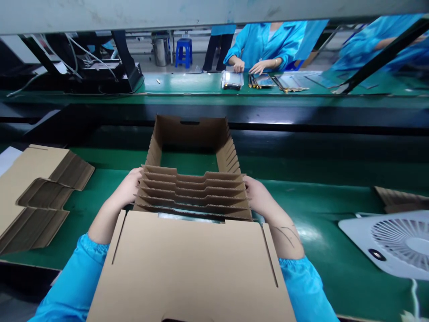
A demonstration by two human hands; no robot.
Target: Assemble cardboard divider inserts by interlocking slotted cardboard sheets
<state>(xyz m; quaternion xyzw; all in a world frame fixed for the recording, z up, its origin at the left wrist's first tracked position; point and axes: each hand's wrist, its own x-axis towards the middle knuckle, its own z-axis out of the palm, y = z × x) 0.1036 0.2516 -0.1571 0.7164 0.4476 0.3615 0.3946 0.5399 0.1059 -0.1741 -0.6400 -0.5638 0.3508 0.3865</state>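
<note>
A brown cardboard frame (192, 129) with notched side walls lies on the green work surface, its far half open to the green below. Across its near half stand several cardboard dividers (194, 192), slotted in one behind another. My left hand (130, 188) is closed at the left ends of the dividers, its fingertips partly hidden. At their right ends, my right hand (257, 195) is likewise closed, with some fingers behind the cardboard. Nearest me, a large flat cardboard sheet (194, 264) with two long slits covers the area between my forearms.
On the left lies a stack of cut cardboard sheets (36, 179). A white fan (392, 241) and more cardboard pieces (402, 197) are on the right. Across the line, a co-worker's hands (250, 67) touch flat panels (263, 80). A metal beam (214, 13) crosses overhead.
</note>
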